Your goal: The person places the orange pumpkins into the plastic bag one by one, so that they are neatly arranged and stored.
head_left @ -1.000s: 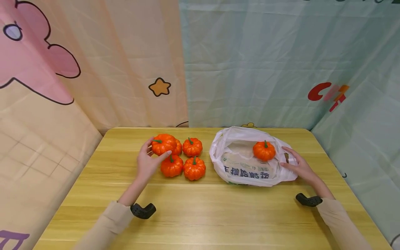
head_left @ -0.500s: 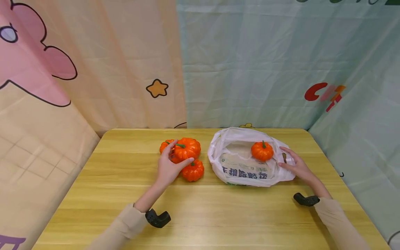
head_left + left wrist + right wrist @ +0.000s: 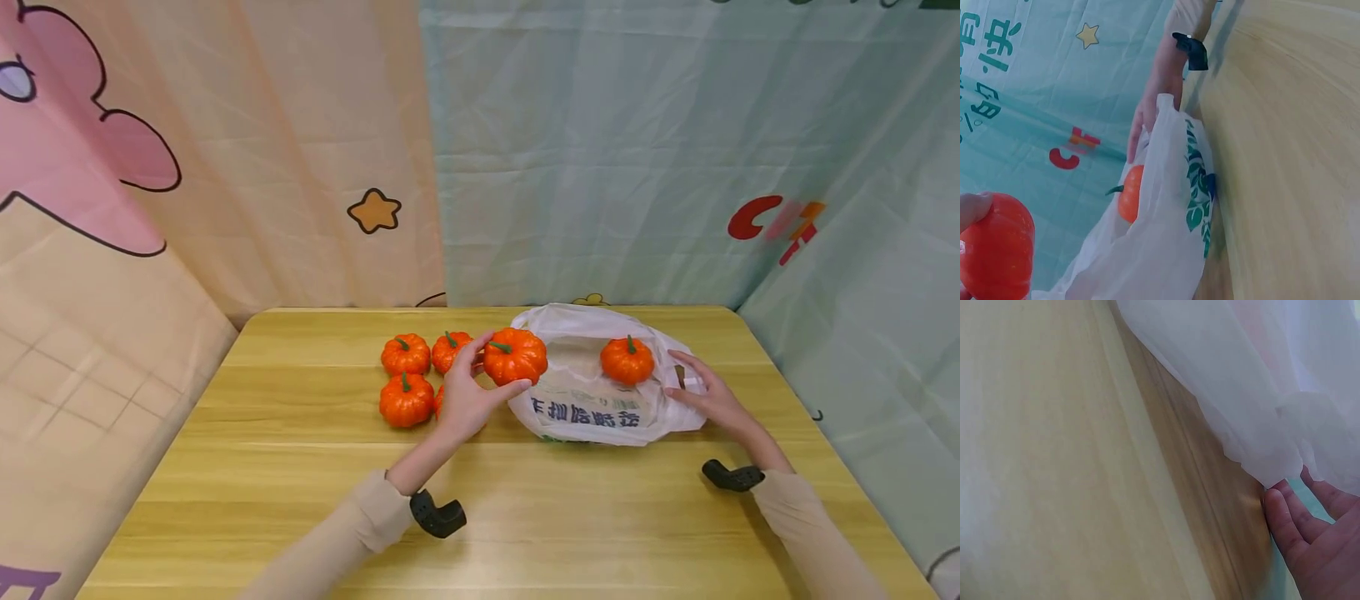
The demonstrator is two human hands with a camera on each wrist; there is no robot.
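Observation:
An orange toy pumpkin [image 3: 515, 357] with a green stem is held between thumb and fingers of my left hand [image 3: 467, 402], raised near the left rim of a white plastic bag [image 3: 585, 432]. The left wrist view shows part of the same pumpkin [image 3: 1000, 250] at the lower left. Inside the bag sits another pumpkin [image 3: 627, 361]. My right hand [image 3: 708, 396] holds the bag's right edge with thumb and fingertips, keeping its mouth spread. In the right wrist view, fingertips [image 3: 1279, 509] meet the bag's white film [image 3: 1247, 419].
Several more pumpkins [image 3: 407, 401] stand grouped on the wooden table [image 3: 540, 525], left of the bag; my left hand partly covers one. Printed curtains [image 3: 645, 150] hang behind and beside the table. Black wrist devices [image 3: 437, 514] sit at both sleeves.
My left hand has carried the pumpkin rightward from above the group to the bag's left rim. My right hand stays at the bag's edge, and the view shifts slightly.

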